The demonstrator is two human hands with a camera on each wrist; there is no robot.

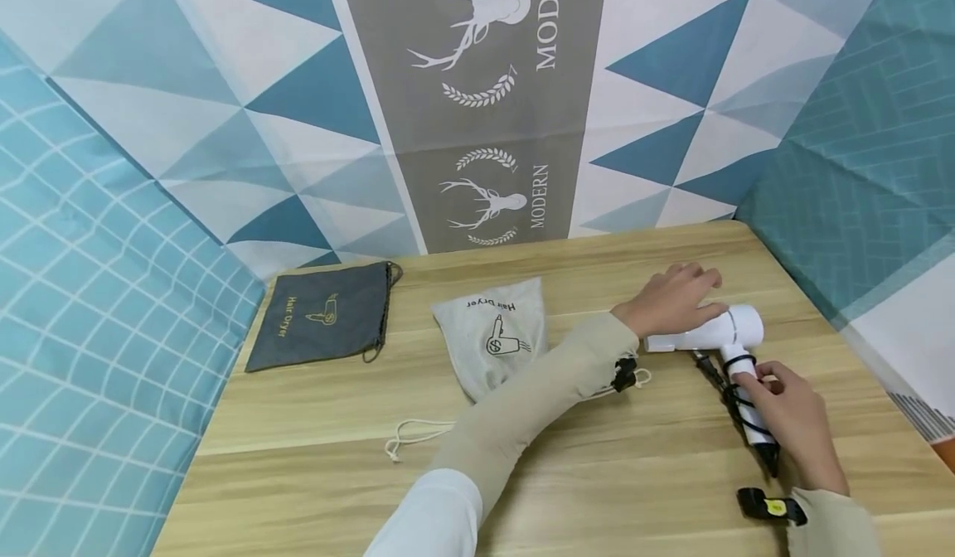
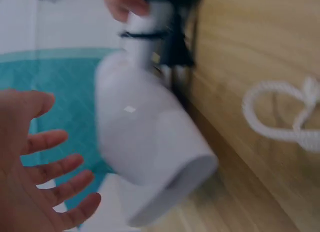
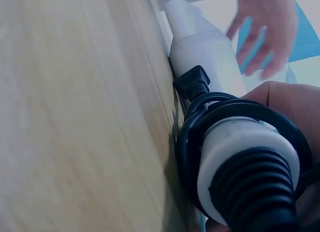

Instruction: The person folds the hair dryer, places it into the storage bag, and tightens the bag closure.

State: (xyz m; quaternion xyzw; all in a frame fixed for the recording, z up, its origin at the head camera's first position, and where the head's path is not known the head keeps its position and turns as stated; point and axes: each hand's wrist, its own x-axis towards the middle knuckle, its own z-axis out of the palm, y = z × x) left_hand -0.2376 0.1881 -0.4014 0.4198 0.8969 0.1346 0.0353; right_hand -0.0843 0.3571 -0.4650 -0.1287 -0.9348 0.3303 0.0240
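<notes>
A white hair dryer (image 1: 748,325) lies on its side at the right of the wooden table, its nozzle pointing left. Its black cord (image 3: 192,142) is wound around the handle, with the plug tucked against the body. My right hand (image 1: 794,416) grips the handle, thumb on top. Above the nozzle hovers my left hand (image 1: 675,300), fingers spread and loosely bent; the left wrist view shows this hand (image 2: 45,167) apart from the dryer body (image 2: 145,127).
A light drawstring bag (image 1: 496,337) printed "Hair Dryer" lies mid-table, partly under my left forearm, its white cord (image 2: 270,137) trailing out. At the back left lies a dark grey drawstring bag (image 1: 321,317). Patterned cloth walls (image 1: 492,126) border the table (image 1: 313,474).
</notes>
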